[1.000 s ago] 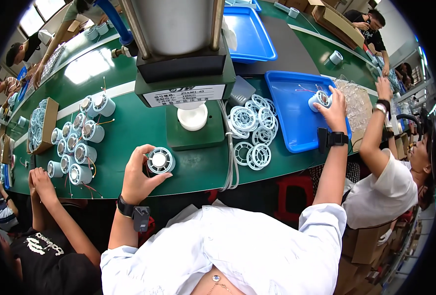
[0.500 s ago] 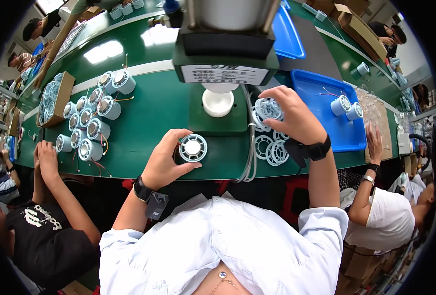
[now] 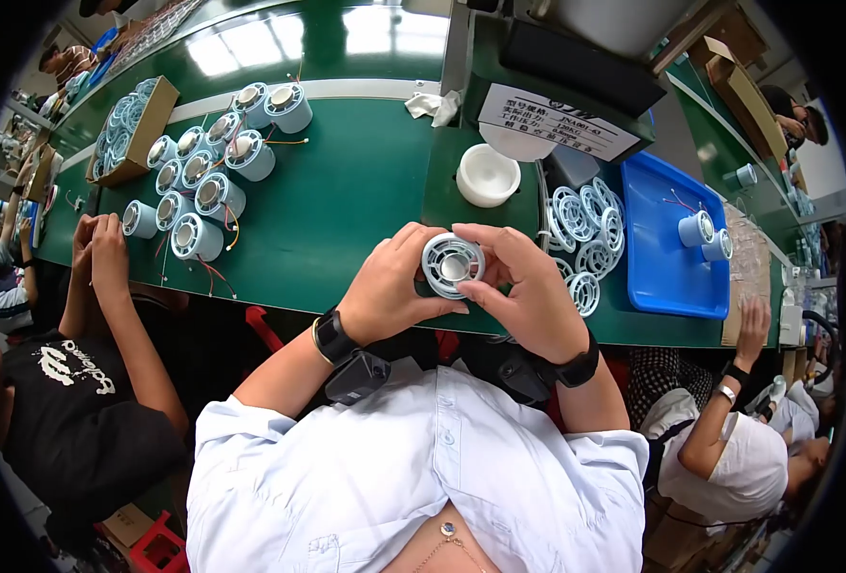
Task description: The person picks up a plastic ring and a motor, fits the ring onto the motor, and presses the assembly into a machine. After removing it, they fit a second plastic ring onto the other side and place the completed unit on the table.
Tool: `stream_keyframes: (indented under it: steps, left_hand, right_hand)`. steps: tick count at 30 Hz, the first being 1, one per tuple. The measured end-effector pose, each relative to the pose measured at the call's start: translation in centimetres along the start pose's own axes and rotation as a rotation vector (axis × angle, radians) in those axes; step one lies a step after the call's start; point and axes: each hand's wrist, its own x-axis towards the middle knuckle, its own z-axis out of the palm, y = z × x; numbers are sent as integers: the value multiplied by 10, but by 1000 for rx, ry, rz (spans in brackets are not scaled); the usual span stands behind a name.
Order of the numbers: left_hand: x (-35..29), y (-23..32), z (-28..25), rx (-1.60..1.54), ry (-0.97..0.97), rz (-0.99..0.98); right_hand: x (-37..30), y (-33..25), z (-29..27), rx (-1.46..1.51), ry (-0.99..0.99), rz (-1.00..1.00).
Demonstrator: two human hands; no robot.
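A small motor (image 3: 454,268) with a light-blue round housing and a silver centre stands upright between my hands at the table's front. My left hand (image 3: 391,285) is wrapped round its left side. My right hand (image 3: 526,291) pinches a light-blue slotted ring (image 3: 436,250) over the motor's top, thumb and forefinger on its right rim. Whether the ring sits fully flat cannot be seen. Just beyond, a white cup-shaped holder (image 3: 488,176) rests on the base of a green press (image 3: 557,105). Loose light-blue rings (image 3: 595,212) lie in a pile right of my right hand.
Several light-blue motors with wires (image 3: 221,194) stand at the left, beside a cardboard box (image 3: 143,134) of rings. A blue tray (image 3: 676,296) at the right holds two motors. A crumpled white cloth (image 3: 433,107) lies behind. Seated co-workers flank me, one person's hands (image 3: 103,253) at the table edge.
My right hand has come from the ring pile to the motor, bringing a ring over its top. The left hand still holds the motor. The whole view has shifted.
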Motion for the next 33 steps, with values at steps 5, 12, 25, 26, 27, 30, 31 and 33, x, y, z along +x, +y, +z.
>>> stream_keyframes:
  steps: [5,12,25,26,27,30,31,33]
  left_hand:
    - [0,0,0,-23,-10,-32]
    - [-1,-3,0,-2,-7,-30]
    - [-7,-7,0,14,-13,-3]
    - [-7,-7,0,12,-15,-3]
    - [-6,-6,1,28,-5,0]
    - [-7,-5,2,64,20,0]
    - [-7,-4,2,61,14,-9]
    - [-6,0,-1,55,0,-26]
  right_hand:
    - [-7,-8,-3,-216,-28,135]
    - [-2,-3,1,-548,68,-241]
    - [8,1,16,-578,-36,-82]
    - [7,3,21,-624,-12,-44]
    - [5,4,24,-670,11,-6]
    - [-3,4,26,-682,63,-23]
    - [-5,4,25,-649,95,-76]
    - [-7,4,20,-616,127,-128]
